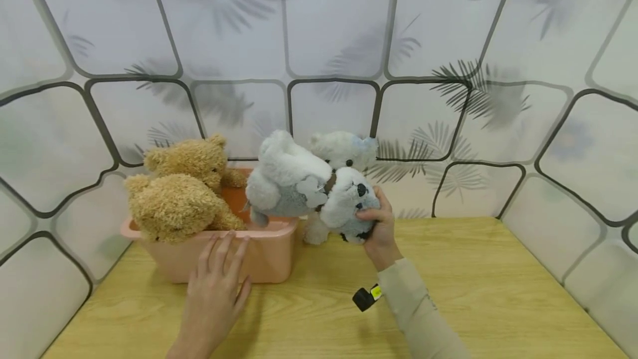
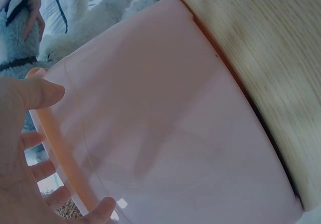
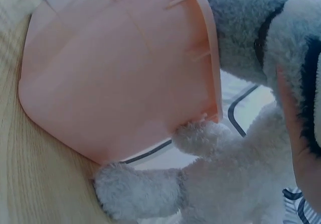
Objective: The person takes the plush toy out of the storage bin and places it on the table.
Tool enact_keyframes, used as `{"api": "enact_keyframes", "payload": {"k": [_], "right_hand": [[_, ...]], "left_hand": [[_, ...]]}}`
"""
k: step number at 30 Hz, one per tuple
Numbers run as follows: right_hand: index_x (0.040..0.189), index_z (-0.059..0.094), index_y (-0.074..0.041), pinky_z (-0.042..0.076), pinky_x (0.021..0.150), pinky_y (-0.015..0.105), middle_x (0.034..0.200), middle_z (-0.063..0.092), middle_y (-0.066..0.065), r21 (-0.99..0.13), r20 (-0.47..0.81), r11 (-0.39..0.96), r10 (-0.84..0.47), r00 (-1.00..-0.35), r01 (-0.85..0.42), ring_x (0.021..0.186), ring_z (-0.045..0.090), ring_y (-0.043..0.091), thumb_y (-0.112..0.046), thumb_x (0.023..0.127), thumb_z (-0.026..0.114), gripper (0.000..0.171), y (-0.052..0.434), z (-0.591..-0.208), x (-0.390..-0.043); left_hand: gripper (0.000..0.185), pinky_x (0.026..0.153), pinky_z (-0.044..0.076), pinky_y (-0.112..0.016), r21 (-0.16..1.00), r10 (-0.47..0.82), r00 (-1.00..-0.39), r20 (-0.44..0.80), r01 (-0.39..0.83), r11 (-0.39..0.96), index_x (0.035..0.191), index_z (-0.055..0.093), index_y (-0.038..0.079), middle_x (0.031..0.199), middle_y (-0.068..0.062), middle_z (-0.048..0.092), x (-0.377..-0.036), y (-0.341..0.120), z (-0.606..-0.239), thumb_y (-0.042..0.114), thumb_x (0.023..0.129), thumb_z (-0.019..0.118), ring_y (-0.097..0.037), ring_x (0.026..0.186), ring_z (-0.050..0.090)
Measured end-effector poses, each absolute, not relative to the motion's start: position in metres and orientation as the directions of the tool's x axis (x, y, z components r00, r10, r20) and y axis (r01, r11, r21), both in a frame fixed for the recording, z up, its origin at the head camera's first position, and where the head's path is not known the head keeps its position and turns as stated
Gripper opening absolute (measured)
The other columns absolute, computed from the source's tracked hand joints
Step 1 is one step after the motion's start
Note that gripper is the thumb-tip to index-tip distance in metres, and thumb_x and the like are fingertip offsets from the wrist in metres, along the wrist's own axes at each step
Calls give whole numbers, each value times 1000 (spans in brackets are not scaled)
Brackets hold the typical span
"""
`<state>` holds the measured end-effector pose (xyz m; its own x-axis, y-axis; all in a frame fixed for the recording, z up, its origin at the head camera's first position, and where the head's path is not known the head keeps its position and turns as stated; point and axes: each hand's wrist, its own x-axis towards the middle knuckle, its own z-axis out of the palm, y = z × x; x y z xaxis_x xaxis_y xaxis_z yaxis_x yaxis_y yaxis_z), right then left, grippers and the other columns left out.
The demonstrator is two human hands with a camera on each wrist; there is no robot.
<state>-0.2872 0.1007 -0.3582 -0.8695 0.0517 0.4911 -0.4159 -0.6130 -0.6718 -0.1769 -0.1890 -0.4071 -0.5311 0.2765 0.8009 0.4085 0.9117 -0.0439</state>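
The right hand grips the head of a grey-and-white plush koala, fingers curled over its face and thumb underneath. The koala lies tipped on its side across the right end of a pink plastic bin, body over the rim, head hanging outside; it has a black nose, a dark collar band and a pale tag on its flank, with no writing legible. The left hand rests flat against the bin's front wall, fingers straight and spread, fingertips at the rim, holding nothing. A tan teddy bear sits in the bin's left end. A white plush toy stands just behind the koala, against the wall. The bin stands on a light wooden table. A small black device with a yellow label sits at the right wrist; its print is unreadable.
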Motion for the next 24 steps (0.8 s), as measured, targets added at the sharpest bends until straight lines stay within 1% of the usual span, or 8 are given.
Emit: {"api": "enact_keyframes", "payload": {"k": [4,8,15,17,24], "right_hand": [[78,48,-15,45,63,27,79,55,-2,-664,502,-619,47,-863,-420,70,49,12,11,72,47,27,109,-358,-287],[79,49,-15,45,64,27,80,55,-2,-646,515,-642,33,-857,-413,70,50,12,11,73,48,27,118,-358,-286],[81,52,-14,47,66,26,83,57,-2,-613,528,-676,34,-848,-409,73,53,13,11,73,50,26,131,-358,-287],[81,53,-14,48,65,26,83,58,-1,-605,527,-684,39,-849,-407,73,54,13,10,72,51,26,135,-357,-287],[81,56,-12,50,63,26,82,60,0,-558,559,-736,7,-829,-383,71,56,13,9,71,61,24,145,-356,-285]], "left_hand": [[68,78,52,-68,-47,278,-529,802,408,912,143,53,4,143,-26,47,-178,-188,-406,50,108,16,-51,128,42],[66,77,52,-68,-45,278,-528,803,411,911,143,53,4,142,-26,47,-177,-188,-406,48,109,18,-52,127,43],[68,82,50,-67,-48,280,-526,803,411,910,144,52,4,141,-27,48,-177,-188,-407,50,109,15,-52,127,43],[68,81,50,-67,-52,281,-523,804,410,911,144,52,4,141,-27,48,-177,-188,-407,49,109,16,-52,127,43],[63,82,50,-68,-50,282,-515,810,418,907,143,53,3,141,-27,48,-177,-188,-407,46,109,22,-52,127,43]]}}
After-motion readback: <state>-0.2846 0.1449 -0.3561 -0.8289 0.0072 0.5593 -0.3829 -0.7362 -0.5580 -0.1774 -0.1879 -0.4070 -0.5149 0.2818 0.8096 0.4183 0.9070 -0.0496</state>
